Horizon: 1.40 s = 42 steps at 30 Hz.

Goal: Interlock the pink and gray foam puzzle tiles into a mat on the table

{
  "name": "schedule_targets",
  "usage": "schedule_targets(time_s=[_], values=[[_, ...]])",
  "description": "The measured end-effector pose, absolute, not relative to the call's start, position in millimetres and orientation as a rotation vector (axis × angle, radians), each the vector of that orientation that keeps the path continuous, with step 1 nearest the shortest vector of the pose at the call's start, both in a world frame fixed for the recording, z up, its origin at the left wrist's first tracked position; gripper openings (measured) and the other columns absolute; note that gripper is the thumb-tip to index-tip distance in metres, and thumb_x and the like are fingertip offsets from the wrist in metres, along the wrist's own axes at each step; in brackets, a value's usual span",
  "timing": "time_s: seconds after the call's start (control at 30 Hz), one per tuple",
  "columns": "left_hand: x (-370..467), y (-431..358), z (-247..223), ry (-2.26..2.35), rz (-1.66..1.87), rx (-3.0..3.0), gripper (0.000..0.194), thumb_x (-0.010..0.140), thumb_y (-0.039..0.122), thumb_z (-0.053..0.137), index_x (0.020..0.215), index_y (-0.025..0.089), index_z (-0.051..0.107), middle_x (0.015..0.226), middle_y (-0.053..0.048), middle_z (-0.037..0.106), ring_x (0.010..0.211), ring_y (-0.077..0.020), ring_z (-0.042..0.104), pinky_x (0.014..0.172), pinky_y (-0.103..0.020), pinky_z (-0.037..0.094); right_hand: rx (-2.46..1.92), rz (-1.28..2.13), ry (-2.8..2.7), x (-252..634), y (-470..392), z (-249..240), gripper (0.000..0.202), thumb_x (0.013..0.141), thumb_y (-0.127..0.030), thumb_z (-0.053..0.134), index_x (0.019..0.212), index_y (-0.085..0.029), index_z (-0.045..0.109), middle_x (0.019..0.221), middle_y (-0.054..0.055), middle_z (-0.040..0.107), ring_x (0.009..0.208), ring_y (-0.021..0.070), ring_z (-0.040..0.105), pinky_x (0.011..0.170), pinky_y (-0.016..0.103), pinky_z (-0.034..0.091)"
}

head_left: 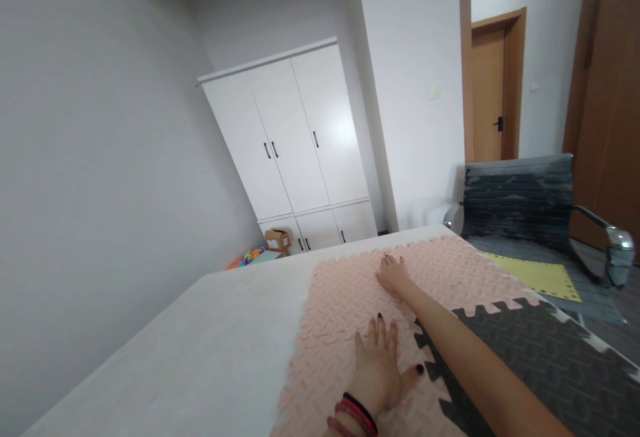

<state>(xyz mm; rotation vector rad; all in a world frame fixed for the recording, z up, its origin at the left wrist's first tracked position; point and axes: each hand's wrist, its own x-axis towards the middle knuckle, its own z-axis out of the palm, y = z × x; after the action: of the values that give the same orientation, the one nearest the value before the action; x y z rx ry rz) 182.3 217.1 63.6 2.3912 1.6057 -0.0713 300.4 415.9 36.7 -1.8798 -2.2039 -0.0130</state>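
Note:
My left hand [379, 363], with red and black bands at its wrist, lies palm down on a pink foam mat tile [320, 383]. Its fingers are spread, and the thumb points toward a black foam mat tile [525, 350]. Farther ahead, my right hand [393, 274] rests on another pink foam mat tile [345, 283], fingers extended and holding nothing. Toothed edges join the pink tiles to each other and to the black tile. My right forearm stretches across part of the black tile and hides some of its seam with the pink ones.
The tiles lie on a white table [200, 337]. To the right is a dark chair [517, 200] with a yellow foam tile [535, 273] on its seat. Beyond the table stand a white cabinet [305, 137], a cardboard box [277, 240] and some colorful items [247, 257].

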Motion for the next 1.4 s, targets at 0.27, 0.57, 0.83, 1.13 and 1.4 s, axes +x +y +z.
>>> schedule_targets(time_s=[0.27, 0.57, 0.83, 1.13, 1.4], values=[[184.2, 217.5, 66.1, 1.610, -0.048, 2.378, 0.091, 0.078, 0.078, 0.011, 0.147, 0.018, 0.007, 0.154, -0.016, 0.002, 0.142, -0.0355, -0.001, 0.108, -0.068, 0.002, -1.935, -0.022, -2.109, 288.8, 431.0, 28.2, 0.058, 0.087, -0.043, 0.037, 0.127, -0.003, 0.050, 0.135, 0.025, 0.046, 0.121, 0.0324, 0.044, 0.104, 0.053, 0.023], [185.3, 218.5, 72.7, 1.592, -0.114, 2.358, 0.092, 0.077, 0.079, 0.008, 0.146, 0.019, 0.004, 0.154, -0.014, -0.002, 0.142, -0.0342, -0.005, 0.109, -0.066, 0.001, -1.839, -0.013, -2.095, 294.0, 460.0, 17.1, 0.057, 0.089, -0.042, 0.034, 0.135, -0.010, 0.042, 0.141, 0.018, 0.043, 0.134, 0.0277, 0.029, 0.111, 0.049, 0.008], [183.2, 216.8, 77.8, 1.596, -0.203, 2.378, 0.091, 0.077, 0.078, 0.005, 0.146, 0.018, -0.004, 0.154, -0.013, -0.003, 0.142, -0.0330, -0.006, 0.110, -0.065, 0.004, -1.831, 0.186, -2.107, 298.0, 475.6, 7.7, 0.062, 0.090, -0.047, 0.030, 0.136, -0.008, 0.039, 0.143, 0.019, 0.040, 0.134, 0.0277, 0.029, 0.109, 0.055, 0.010], [179.1, 211.4, 67.4, 1.598, 0.019, 2.397, 0.094, 0.077, 0.079, 0.014, 0.147, 0.017, 0.014, 0.154, -0.019, 0.008, 0.142, -0.0369, 0.004, 0.107, -0.068, 0.005, -1.991, 0.223, -2.108, 443.0, 414.1, 18.7, 0.053, 0.093, -0.036, 0.026, 0.140, -0.014, 0.038, 0.150, 0.014, 0.030, 0.140, 0.0263, 0.021, 0.110, 0.056, 0.016], [176.9, 209.5, 63.5, 1.607, 0.053, 2.400, 0.093, 0.077, 0.078, 0.017, 0.147, 0.017, 0.016, 0.154, -0.019, 0.010, 0.142, -0.0369, 0.006, 0.107, -0.067, 0.006, -1.882, 0.244, -2.247, 407.6, 412.1, 39.9, 0.060, 0.092, -0.039, 0.032, 0.144, -0.009, 0.030, 0.150, 0.014, 0.029, 0.138, 0.0226, 0.026, 0.110, 0.040, 0.023]])
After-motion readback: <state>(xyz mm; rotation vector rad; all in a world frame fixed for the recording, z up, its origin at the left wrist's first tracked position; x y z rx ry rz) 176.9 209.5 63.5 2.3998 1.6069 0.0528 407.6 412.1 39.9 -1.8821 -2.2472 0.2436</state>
